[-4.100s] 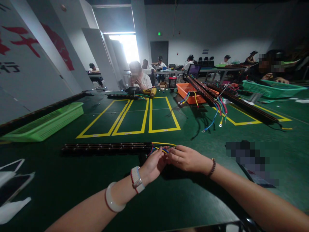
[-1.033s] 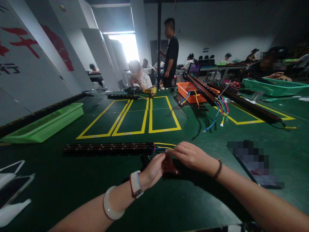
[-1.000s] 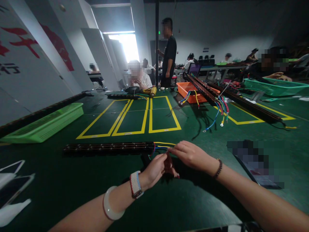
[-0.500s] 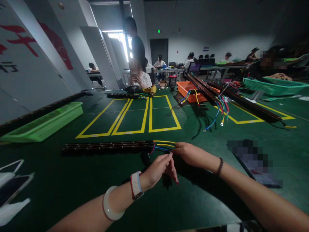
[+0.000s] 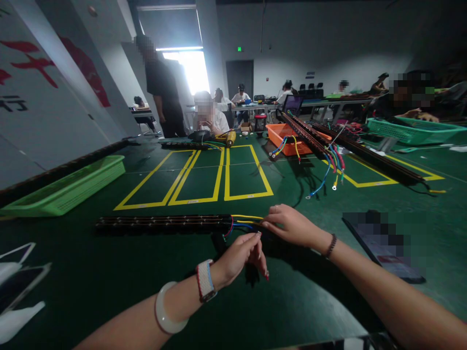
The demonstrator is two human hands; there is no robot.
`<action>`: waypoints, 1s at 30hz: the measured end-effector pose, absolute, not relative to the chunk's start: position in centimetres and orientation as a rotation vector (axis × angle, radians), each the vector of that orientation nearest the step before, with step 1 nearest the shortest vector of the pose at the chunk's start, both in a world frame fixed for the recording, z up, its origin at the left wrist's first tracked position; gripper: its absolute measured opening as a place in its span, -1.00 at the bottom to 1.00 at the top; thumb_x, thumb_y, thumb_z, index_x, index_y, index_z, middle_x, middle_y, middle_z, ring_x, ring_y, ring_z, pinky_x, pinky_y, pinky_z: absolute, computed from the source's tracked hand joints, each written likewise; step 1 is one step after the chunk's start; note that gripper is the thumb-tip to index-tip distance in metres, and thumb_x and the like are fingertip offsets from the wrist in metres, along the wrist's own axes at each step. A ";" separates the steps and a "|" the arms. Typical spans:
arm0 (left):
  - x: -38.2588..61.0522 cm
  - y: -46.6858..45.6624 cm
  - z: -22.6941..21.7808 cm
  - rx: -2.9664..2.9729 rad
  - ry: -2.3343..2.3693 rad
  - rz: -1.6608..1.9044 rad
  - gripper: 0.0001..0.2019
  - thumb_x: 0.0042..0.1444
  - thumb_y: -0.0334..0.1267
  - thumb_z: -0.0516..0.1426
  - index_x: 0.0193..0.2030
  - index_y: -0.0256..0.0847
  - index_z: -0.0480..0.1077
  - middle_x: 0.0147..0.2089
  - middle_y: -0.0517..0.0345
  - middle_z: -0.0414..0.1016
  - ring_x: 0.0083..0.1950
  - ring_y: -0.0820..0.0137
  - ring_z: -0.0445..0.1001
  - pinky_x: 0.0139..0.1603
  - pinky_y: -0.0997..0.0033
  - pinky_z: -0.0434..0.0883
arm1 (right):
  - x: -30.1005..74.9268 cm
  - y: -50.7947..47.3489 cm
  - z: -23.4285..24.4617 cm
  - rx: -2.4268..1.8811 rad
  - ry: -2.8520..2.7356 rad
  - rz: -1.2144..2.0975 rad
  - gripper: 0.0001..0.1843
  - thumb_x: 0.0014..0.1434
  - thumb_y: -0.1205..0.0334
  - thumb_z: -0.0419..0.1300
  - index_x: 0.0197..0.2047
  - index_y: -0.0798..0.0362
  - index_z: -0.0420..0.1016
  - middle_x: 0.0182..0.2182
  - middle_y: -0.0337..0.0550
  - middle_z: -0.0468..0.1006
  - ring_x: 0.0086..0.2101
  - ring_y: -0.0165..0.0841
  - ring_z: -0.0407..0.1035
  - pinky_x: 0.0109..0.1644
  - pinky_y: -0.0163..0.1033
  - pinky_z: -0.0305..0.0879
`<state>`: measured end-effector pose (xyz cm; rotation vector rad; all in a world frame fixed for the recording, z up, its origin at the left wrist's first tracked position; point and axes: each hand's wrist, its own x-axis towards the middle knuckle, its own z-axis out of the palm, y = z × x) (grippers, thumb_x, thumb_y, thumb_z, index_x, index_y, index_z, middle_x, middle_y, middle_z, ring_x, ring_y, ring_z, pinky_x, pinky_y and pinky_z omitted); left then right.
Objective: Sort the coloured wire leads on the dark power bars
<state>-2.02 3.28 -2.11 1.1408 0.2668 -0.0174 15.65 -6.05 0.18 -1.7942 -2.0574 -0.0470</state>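
Observation:
A long black strip [image 5: 164,223] lies across the green table in front of me. Yellow, blue and red wires [image 5: 242,222] come out of its right end. My right hand [image 5: 292,227] rests at the wire ends, thumb and fingers pinched on them. My left hand [image 5: 241,255] hovers just below the strip's right end, thumb and forefinger pinched together and the other fingers hanging down; what it holds, if anything, is too small to see. A white bangle and a watch sit on my left wrist.
A green basket [image 5: 69,187] stands at the left, phones [image 5: 18,277] at the near left edge, a dark tablet [image 5: 386,243] at the right. Yellow tape boxes [image 5: 226,175], an orange basket [image 5: 288,138] and more wired strips [image 5: 328,146] lie beyond. A person in black [image 5: 162,97] stands at the far left.
My left hand has drawn back from the wire ends toward me. My right hand stays on the wires. The standing person has walked from the middle to the left.

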 end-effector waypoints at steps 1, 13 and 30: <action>-2.0 3.3 -2.1 1.141 0.266 -0.022 -0.63 0.15 0.06 -0.02 -0.44 -0.24 0.16 -0.60 0.11 0.41 -0.55 0.36 0.43 -0.44 0.33 0.42 | 16.2 -6.0 0.1 -1.795 -2.022 -0.055 -0.75 0.28 0.23 0.03 -0.23 0.12 0.52 -0.41 -0.10 0.42 -0.34 -0.37 0.29 -0.24 -0.26 0.13; -1.9 3.3 -2.5 1.149 0.247 -0.027 -0.65 0.15 0.00 -0.01 -0.47 -0.25 0.16 -0.63 0.13 0.38 -0.59 0.40 0.40 -0.48 0.42 0.37 | 18.3 -5.3 -2.2 -1.821 -1.649 0.070 -0.73 0.20 0.39 0.01 -0.10 0.07 0.47 -0.26 -0.13 0.48 -0.23 -0.34 0.34 -0.10 -0.21 0.22; -1.8 3.2 -2.3 1.202 0.257 -0.059 -0.65 0.18 0.00 -0.06 -0.45 -0.25 0.17 -0.61 0.13 0.37 -0.57 0.39 0.41 -0.44 0.40 0.38 | 17.3 -3.5 -2.8 -1.854 -1.604 0.701 -0.61 0.24 0.02 0.04 -0.08 0.14 0.49 -0.25 -0.09 0.51 -0.33 -0.35 0.38 -0.26 -0.28 0.30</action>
